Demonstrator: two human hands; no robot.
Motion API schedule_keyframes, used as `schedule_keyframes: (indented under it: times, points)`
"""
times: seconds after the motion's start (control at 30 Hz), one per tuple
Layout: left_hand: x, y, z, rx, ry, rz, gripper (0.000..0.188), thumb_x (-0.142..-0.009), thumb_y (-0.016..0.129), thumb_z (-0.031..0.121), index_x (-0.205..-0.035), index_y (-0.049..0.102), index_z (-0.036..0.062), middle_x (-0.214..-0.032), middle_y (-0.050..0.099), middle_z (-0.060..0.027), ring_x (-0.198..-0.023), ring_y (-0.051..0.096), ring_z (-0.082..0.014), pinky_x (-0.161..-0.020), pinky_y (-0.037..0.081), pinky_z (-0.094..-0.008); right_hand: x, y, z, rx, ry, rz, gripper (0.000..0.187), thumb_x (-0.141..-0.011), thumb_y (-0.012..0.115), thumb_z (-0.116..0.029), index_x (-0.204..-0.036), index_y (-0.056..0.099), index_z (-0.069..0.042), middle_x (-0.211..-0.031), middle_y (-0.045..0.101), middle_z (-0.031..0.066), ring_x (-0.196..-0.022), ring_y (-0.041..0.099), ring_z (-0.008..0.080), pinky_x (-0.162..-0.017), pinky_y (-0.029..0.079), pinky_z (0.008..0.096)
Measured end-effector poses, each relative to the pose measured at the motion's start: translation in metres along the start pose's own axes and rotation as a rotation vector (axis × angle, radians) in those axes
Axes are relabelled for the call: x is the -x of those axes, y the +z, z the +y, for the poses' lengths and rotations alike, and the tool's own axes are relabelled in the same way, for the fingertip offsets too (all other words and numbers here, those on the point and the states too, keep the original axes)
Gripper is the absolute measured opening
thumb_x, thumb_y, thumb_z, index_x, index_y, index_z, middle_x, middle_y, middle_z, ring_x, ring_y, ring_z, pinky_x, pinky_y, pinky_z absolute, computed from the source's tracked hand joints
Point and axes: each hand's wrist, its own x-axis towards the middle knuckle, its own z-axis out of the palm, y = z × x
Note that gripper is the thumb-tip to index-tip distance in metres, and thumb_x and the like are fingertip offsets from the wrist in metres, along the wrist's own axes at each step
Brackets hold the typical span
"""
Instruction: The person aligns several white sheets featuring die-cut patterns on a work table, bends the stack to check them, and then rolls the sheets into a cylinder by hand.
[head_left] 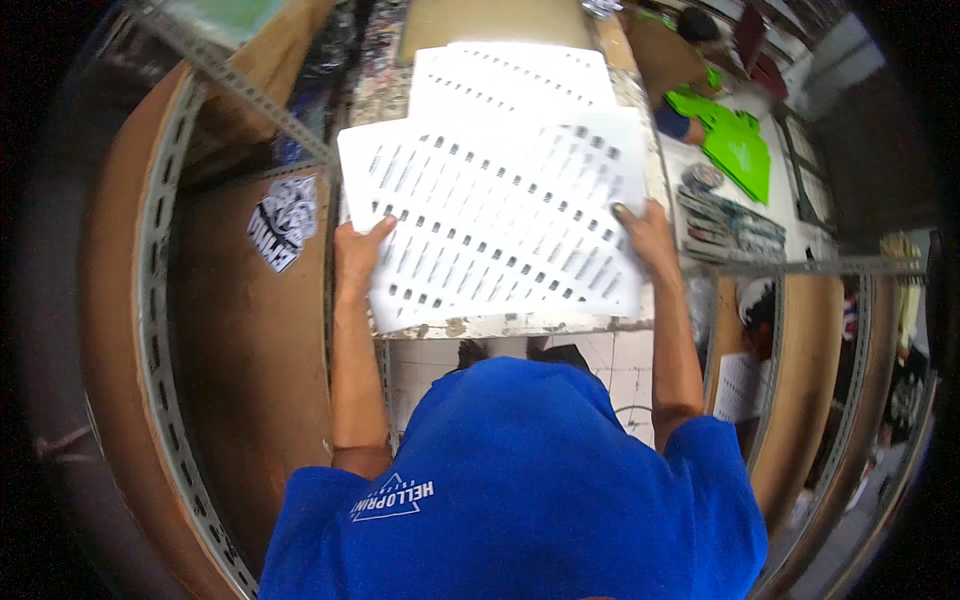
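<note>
Spanning mid-frame, a worn, paint-chipped worktable (520,325) sits between brown board shelves on perforated metal uprights; left hand (355,258) and right hand (645,235) clamp fingers on a flat white printed sheet (490,215) at centre

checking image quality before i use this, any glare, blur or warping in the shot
Head view: the far white sheets are washed out by bright light, the print on the held sheet is smeared by blur, so it can't be read; the left hand and right hand look soft; the metal shelf rail bows from fisheye warping, and the corners go black.
</note>
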Motion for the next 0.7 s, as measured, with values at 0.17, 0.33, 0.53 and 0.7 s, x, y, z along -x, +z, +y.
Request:
schedule_keyframes:
  times: [0.17,0.33,0.53,0.7]
  points:
    - [-0.023,0.007,-0.046,-0.114,-0.302,-0.088,0.034,-0.081,0.077,0.008,-0.110,0.066,-0.0070,-0.101,0.071,-0.0156,-0.083,0.069,-0.0222,-0.074,0.055,-0.0331,-0.029,0.010,0.052,-0.024,0.176,-0.126,0.037,-0.085,0.072,-0.014,-0.113,0.062,0.008,-0.096,0.070,0.0161,-0.079,0.065,0.0205,-0.069,0.052,0.0343]
    - [-0.039,0.008,-0.089,-0.147,-0.271,-0.109,0.037,-0.081,0.076,0.007,-0.112,0.064,-0.0076,-0.102,0.070,-0.0170,-0.083,0.069,-0.0254,-0.072,0.055,-0.0371,-0.043,0.003,0.095,0.255,0.176,-0.081,0.040,-0.080,0.075,-0.015,-0.112,0.064,0.008,-0.096,0.071,0.0185,-0.082,0.068,0.0227,-0.072,0.054,0.0343]
    - [-0.045,0.005,-0.097,-0.121,-0.360,-0.095,0.038,-0.080,0.077,0.007,-0.111,0.064,-0.0105,-0.100,0.070,-0.0184,-0.081,0.068,-0.0260,-0.072,0.054,-0.0365,0.016,-0.011,0.095,0.471,0.111,0.019,0.037,-0.076,0.075,-0.016,-0.106,0.070,0.004,-0.094,0.072,0.0225,-0.083,0.070,0.0293,-0.077,0.053,0.0365]
    - [-0.050,0.003,-0.104,-0.113,-0.349,-0.107,0.038,-0.080,0.077,0.007,-0.111,0.064,-0.0104,-0.102,0.069,-0.0184,-0.084,0.068,-0.0267,-0.074,0.054,-0.0372,0.049,-0.008,0.088,0.418,0.210,0.047,0.037,-0.077,0.074,-0.019,-0.107,0.070,0.004,-0.093,0.071,0.0243,-0.083,0.070,0.0314,-0.077,0.053,0.0378]
